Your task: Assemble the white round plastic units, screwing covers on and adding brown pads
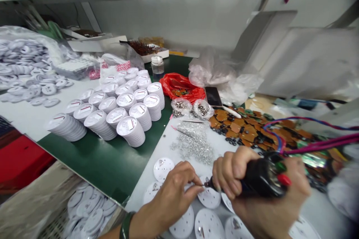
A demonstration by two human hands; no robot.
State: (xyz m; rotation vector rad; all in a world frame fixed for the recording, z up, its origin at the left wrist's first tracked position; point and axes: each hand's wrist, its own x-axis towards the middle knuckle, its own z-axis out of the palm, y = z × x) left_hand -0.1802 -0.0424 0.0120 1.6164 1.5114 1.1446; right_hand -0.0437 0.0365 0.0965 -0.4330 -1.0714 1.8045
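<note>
The right hand (231,173) holds a black screwdriver (260,177), its long axis pointing left toward the narrowly pinched left hand (178,185).

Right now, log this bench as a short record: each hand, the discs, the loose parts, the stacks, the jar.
Left hand: thumb and forefinger at the black tool's tip; too small to tell whether they pinch a part
Right hand: wrapped around the black tool
Discs: white, with holes, spread beneath and around the hands
Loose parts: small silvery pieces beyond the hands; brown pieces to their right
Stacks: white round pieces on a green surface
Jar: clear, white-lidded, behind the stacks
</note>
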